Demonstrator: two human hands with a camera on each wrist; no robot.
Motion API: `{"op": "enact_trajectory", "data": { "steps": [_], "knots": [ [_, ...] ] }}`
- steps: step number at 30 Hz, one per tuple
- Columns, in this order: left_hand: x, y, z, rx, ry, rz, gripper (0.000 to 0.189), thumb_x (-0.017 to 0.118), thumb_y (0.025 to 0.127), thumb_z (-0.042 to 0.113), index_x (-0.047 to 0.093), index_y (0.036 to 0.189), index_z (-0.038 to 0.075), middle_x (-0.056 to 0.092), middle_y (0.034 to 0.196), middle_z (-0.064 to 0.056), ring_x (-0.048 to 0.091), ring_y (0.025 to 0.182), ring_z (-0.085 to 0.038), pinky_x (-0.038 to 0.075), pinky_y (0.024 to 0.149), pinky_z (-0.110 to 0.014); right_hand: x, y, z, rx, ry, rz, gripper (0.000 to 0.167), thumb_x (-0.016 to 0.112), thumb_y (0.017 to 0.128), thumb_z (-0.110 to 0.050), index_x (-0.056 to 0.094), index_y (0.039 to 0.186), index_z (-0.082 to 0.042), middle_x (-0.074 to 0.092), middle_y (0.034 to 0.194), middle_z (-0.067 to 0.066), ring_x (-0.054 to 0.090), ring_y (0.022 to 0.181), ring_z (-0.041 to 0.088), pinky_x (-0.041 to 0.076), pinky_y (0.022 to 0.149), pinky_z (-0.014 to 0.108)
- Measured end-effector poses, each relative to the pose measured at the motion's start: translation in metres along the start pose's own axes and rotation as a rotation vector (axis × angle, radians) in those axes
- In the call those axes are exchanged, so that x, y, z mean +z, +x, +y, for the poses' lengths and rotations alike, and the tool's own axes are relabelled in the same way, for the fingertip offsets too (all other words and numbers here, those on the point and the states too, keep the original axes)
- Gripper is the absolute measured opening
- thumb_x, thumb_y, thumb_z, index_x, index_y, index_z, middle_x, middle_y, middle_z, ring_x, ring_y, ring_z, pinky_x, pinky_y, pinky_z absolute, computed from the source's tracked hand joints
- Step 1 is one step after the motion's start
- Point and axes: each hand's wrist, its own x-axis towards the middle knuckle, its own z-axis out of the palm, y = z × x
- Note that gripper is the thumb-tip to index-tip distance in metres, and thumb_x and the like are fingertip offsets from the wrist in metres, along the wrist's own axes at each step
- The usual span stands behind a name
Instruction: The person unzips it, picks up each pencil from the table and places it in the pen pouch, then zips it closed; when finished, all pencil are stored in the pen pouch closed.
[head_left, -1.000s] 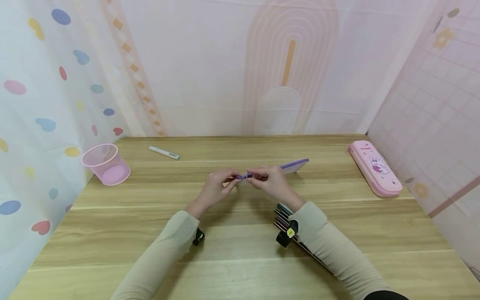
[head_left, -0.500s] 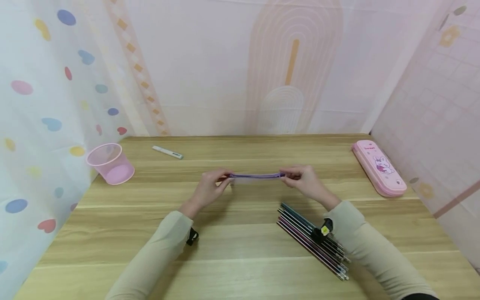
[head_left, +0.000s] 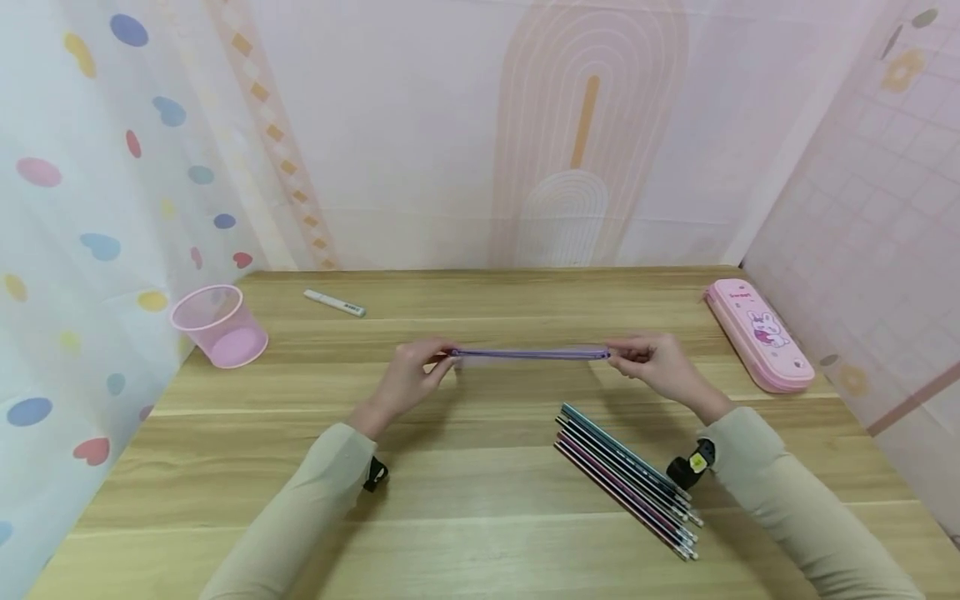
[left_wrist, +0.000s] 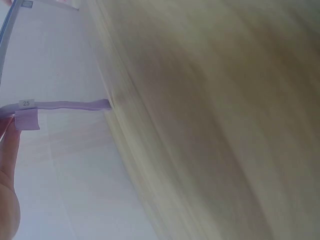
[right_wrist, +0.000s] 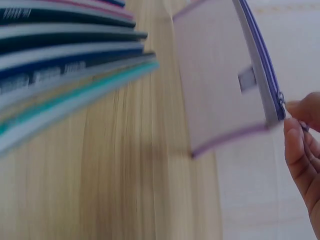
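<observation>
A see-through zip pouch (head_left: 525,355) with purple edging is held upright and stretched between the hands, its zipper edge uppermost. My left hand (head_left: 408,372) pinches its left top corner, close to a purple tab (left_wrist: 27,120) and a small label reading 25. At the opposite end, my right hand (head_left: 662,368) pinches the zipper pull (right_wrist: 283,104) between thumb and finger. The slider sits at the right end of the zipper (right_wrist: 264,55). In the right wrist view the pouch's lower edge appears close over the table.
Several pencils (head_left: 626,483) lie in a slanted row on the wooden table (head_left: 465,533), below my right hand. A pink pencil case (head_left: 759,335) with a bunny lies at the right. Back left are a pink cup-shaped holder (head_left: 238,343) and a white pen-like stick (head_left: 334,302).
My right hand has travelled right along the zipper, from beside my left hand to the pouch's far end. The left hand has shifted slightly left. The pencils have come into fuller view.
</observation>
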Motion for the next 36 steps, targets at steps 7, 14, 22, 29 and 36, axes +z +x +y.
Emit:
{"op": "enact_trajectory", "data": {
  "steps": [7, 14, 22, 29, 36],
  "knots": [
    [0.0, -0.003, 0.0, 0.03, 0.005, -0.002, 0.014, 0.063, 0.078, -0.001, 0.064, 0.092, -0.001, 0.068, 0.086, -0.012, 0.066, 0.077, -0.018, 0.055, 0.069, -0.02, -0.012, -0.004, 0.016, 0.017, 0.132, -0.002, 0.031, 0.062, 0.081, -0.007, 0.059, 0.107, 0.01, 0.066, 0.073, 0.011, 0.055, 0.056, 0.005, 0.051, 0.049, 0.028],
    [0.008, -0.002, 0.004, 0.077, -0.008, 0.059, 0.013, 0.066, 0.075, -0.002, 0.065, 0.088, -0.002, 0.068, 0.083, -0.012, 0.066, 0.073, -0.018, 0.056, 0.064, -0.021, -0.01, -0.007, 0.007, 0.017, 0.186, 0.049, 0.027, 0.059, 0.082, 0.0, 0.058, 0.105, 0.014, 0.062, 0.064, -0.008, 0.056, 0.055, 0.006, 0.052, 0.051, 0.028],
    [0.015, -0.002, 0.007, 0.057, -0.035, 0.093, 0.014, 0.065, 0.076, 0.0, 0.065, 0.09, -0.003, 0.068, 0.083, -0.013, 0.066, 0.072, -0.019, 0.055, 0.063, -0.021, -0.004, -0.011, 0.001, 0.099, -0.065, 0.319, 0.028, 0.06, 0.084, -0.017, 0.063, 0.104, 0.003, 0.065, 0.094, 0.02, 0.052, 0.07, -0.012, 0.047, 0.062, 0.005],
    [0.012, -0.005, 0.009, 0.044, -0.02, 0.123, 0.015, 0.066, 0.075, -0.002, 0.065, 0.089, -0.003, 0.068, 0.082, -0.014, 0.066, 0.071, -0.02, 0.056, 0.062, -0.022, 0.036, -0.017, -0.038, 0.018, 0.001, 0.356, 0.017, 0.064, 0.081, -0.014, 0.069, 0.083, 0.002, 0.067, 0.075, 0.019, 0.057, 0.059, 0.001, 0.047, 0.051, 0.011],
    [0.012, -0.002, 0.015, 0.041, -0.047, 0.125, 0.015, 0.067, 0.074, -0.001, 0.066, 0.089, -0.003, 0.067, 0.083, -0.014, 0.065, 0.073, -0.021, 0.055, 0.063, -0.018, 0.081, -0.005, -0.049, 0.343, 0.477, 0.079, 0.044, 0.054, 0.088, -0.031, 0.061, 0.095, 0.011, 0.066, 0.08, 0.016, 0.064, 0.069, 0.023, 0.056, 0.062, 0.033]
  ]
}}
